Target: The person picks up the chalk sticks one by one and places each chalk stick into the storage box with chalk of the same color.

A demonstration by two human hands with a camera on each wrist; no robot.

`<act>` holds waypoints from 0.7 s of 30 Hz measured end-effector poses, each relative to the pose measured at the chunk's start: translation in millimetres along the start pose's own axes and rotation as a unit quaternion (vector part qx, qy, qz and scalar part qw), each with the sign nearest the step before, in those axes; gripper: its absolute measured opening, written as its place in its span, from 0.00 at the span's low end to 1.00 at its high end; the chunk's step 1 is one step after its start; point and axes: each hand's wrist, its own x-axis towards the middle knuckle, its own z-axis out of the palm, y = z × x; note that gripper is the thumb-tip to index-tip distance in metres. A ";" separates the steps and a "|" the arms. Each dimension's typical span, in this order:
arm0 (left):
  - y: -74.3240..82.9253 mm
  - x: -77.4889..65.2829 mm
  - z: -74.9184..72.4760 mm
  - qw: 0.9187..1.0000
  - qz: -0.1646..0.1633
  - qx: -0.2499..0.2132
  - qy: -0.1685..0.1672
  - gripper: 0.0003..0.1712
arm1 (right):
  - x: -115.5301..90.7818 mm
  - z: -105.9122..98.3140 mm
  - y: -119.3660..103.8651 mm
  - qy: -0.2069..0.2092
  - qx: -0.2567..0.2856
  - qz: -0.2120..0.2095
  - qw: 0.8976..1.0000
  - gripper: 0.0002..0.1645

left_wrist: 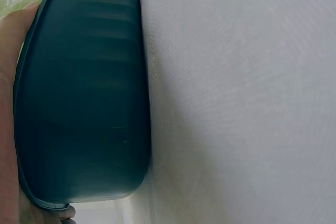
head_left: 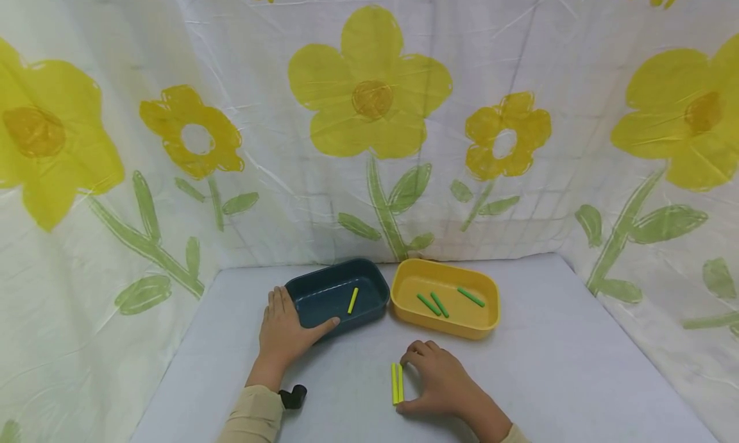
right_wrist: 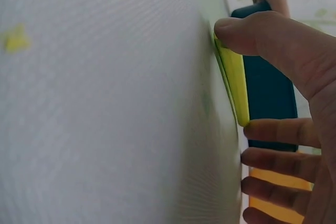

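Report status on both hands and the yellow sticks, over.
Left hand gripping dark blue tray. Right hand pinching at the ends of two side-by-side yellow sticks. No obstruction visible.

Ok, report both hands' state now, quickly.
Left hand: open, resting on the rim of the dark teal tray.
Right hand: closed, thumb and forefinger pinching at least one yellow stick by its ends.
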 end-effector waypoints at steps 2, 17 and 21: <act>-0.5 0.2 0.1 1.000 0.000 0.003 0.002 0.92 | 0.5 -0.7 -0.3 0.000 0.002 0.001 1.000 0.47; -0.1 -0.5 0.6 1.000 0.002 -0.001 0.004 0.91 | 11.1 -13.7 -7.8 0.127 0.043 -0.005 0.991 0.44; -0.4 -0.7 0.8 1.000 0.002 0.000 0.005 0.91 | 15.1 -17.7 -7.9 0.178 0.058 -0.021 0.982 0.45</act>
